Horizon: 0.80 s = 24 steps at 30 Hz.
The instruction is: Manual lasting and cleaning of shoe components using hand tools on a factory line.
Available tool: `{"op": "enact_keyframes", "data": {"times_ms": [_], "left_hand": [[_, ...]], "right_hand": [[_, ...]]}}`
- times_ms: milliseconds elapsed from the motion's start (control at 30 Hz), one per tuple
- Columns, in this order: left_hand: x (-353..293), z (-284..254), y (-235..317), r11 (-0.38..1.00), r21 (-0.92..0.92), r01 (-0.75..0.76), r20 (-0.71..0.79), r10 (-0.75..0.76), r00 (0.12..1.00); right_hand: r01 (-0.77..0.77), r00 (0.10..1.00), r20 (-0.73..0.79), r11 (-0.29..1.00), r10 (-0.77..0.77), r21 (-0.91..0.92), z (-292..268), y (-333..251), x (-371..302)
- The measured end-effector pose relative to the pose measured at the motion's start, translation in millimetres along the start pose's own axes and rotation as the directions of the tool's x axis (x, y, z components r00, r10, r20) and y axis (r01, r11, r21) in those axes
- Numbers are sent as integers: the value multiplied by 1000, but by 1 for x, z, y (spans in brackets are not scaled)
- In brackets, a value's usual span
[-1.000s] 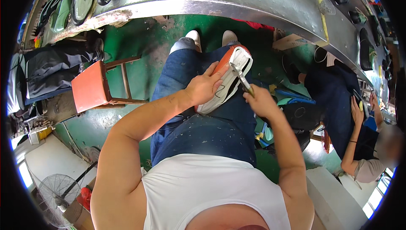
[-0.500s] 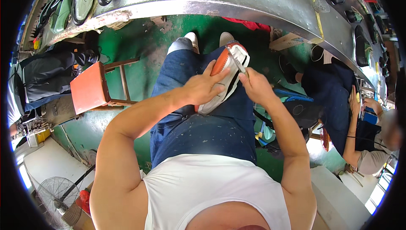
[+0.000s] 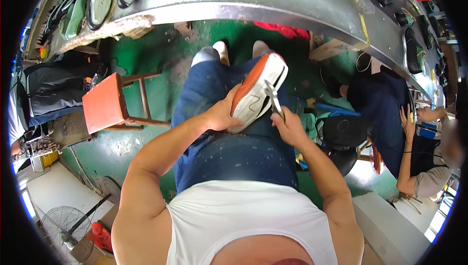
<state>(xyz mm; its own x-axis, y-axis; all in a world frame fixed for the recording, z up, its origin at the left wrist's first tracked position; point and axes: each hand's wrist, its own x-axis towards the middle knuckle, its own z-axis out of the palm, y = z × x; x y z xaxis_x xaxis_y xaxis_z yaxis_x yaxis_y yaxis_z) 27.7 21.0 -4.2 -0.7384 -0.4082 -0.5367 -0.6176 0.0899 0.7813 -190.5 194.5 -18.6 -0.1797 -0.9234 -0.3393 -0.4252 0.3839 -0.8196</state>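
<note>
A shoe (image 3: 253, 100) with an orange-red upper and a whitish underside lies tilted across my thighs, underside up. A dark curved mark shows on its white part, and a dark gap runs along its right edge. My left hand (image 3: 223, 115) is closed round its near left side, thumb on the underside. In my right hand (image 3: 288, 127) is a pair of metal pincers (image 3: 273, 96), gripped by the handles. Their head lies over the right part of the underside; whether it touches the shoe I cannot tell.
A metal-topped bench (image 3: 234, 14) curves across the far side, with several shoes (image 3: 99, 7) on it. An orange-topped stool (image 3: 103, 103) stands at my left. Another person (image 3: 385, 102) sits working at the right. A fan (image 3: 66, 228) stands at the lower left.
My left hand has moved from lying across the shoe's underside to gripping its near left side. The shoe has shifted slightly, and my right hand with the pincers has come nearer to me.
</note>
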Motion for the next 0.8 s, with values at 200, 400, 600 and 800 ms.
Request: {"op": "enact_keyframes", "data": {"times_ms": [200,400,600,800], "left_hand": [[-25,-72,81,846,426,-321,-125,407,905],[-3,-67,140,763,-129,-634,-326,571,753],[109,-39,72,982,-57,-180,-99,174,980],[73,-15,1,980,-162,-119,13,123,992]], "right_hand": [[70,965,-257,907,43,415,28,48,-39],[58,938,-308,806,157,589,26,54,-40],[-193,943,-182,905,278,379,0,26,-39],[-39,998,45,998,37,40,-43,-22,-21]]}}
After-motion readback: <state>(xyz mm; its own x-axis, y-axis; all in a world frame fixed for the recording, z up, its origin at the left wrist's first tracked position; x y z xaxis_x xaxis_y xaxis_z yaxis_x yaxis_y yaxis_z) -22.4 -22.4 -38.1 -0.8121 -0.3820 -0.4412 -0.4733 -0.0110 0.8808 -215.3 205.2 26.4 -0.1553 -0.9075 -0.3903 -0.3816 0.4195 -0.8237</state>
